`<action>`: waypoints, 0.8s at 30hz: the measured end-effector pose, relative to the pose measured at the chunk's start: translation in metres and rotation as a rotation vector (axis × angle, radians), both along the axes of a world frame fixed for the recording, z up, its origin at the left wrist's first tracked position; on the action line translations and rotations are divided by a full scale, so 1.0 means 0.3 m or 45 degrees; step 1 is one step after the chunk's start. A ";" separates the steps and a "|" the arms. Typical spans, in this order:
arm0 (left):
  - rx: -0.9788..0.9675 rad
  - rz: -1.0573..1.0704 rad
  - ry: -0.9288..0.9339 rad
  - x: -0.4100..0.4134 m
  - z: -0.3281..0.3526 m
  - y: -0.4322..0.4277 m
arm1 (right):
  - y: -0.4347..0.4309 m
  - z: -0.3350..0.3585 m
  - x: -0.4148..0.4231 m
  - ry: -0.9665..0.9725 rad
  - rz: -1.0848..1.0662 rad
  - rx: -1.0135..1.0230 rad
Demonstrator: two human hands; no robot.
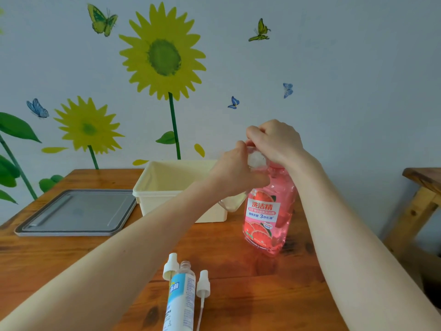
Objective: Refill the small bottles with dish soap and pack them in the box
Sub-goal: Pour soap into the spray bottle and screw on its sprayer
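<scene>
Toward the right of the desk (238,295), both hands meet at the top of the pink dish soap bottle (269,223), which stands upright just beside the cream box (167,187). The left hand (235,173) is curled round a clear small bottle (232,203), kept close to the neck, probably for a short pour. The right hand (274,142) curls over the clear cap (256,161), apparently to work it. Nearer, a labelled small bottle (182,295) lies uncapped between two white spray heads (170,266), so its filling seems pending. The grey lid (76,211) lies aside, leaving the box open for packing.
</scene>
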State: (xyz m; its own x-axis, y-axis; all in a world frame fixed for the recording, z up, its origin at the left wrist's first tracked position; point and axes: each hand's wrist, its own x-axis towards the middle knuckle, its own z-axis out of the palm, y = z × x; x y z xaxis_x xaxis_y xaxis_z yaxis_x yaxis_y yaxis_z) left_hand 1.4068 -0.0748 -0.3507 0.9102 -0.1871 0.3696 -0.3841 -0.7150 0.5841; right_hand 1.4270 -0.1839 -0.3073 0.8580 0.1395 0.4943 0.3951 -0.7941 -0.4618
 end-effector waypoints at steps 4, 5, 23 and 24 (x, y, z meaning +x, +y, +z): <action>0.019 0.014 -0.019 -0.001 0.026 0.011 | 0.005 0.032 -0.004 0.047 -0.009 -0.035; 0.010 0.014 -0.032 0.001 0.031 0.010 | 0.004 0.038 -0.001 0.034 -0.017 -0.024; -0.032 0.005 -0.026 0.007 0.009 -0.009 | -0.012 0.019 0.022 0.022 0.020 0.094; -0.044 0.016 -0.023 0.007 -0.002 -0.011 | -0.008 0.008 0.023 0.010 0.015 0.081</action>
